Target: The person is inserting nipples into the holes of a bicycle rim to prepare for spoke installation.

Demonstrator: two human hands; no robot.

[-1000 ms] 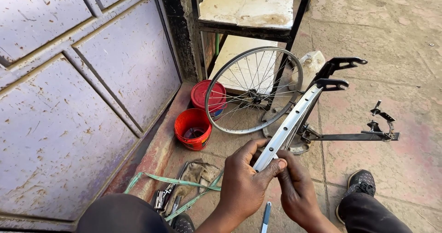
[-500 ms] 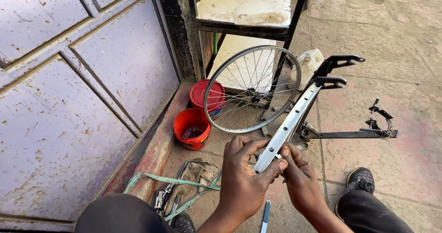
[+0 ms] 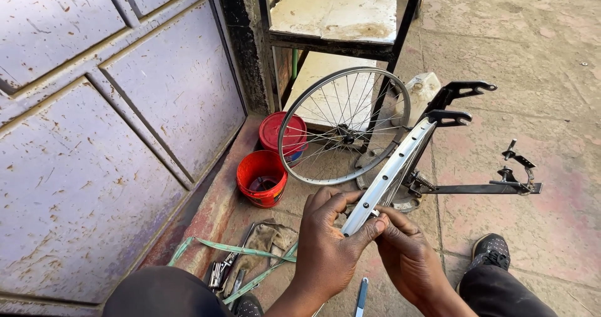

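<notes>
From the head camera, looking down: both hands are closed in on the near end of a silver wheel rim that sits edge-on in a black truing stand on the paved floor. The left hand wraps the rim's lower edge, thumb and fingers pinched shut on the metal; the right hand closes in from the other side, fingertips curled against the rim at a small spoke nipple, though whether a tool sits between those fingers I cannot tell. That rim looks light and stiff, bare smooth aluminium, likely slick, and its thin spokes would bend if squeezed, so the sidewalls of the rim look like the sound place to grip, as both hands do here. Behind it a second spoked wheel leans against a metal shelf frame, well apart from the hands. Two red buckets stand beside the purple metal door, one just behind the other. Nearer the knees, a cloth tool roll with green straps lies open on the floor, and a blue-handled tool rests just below the hands. A dark shoe shows at the right
</notes>
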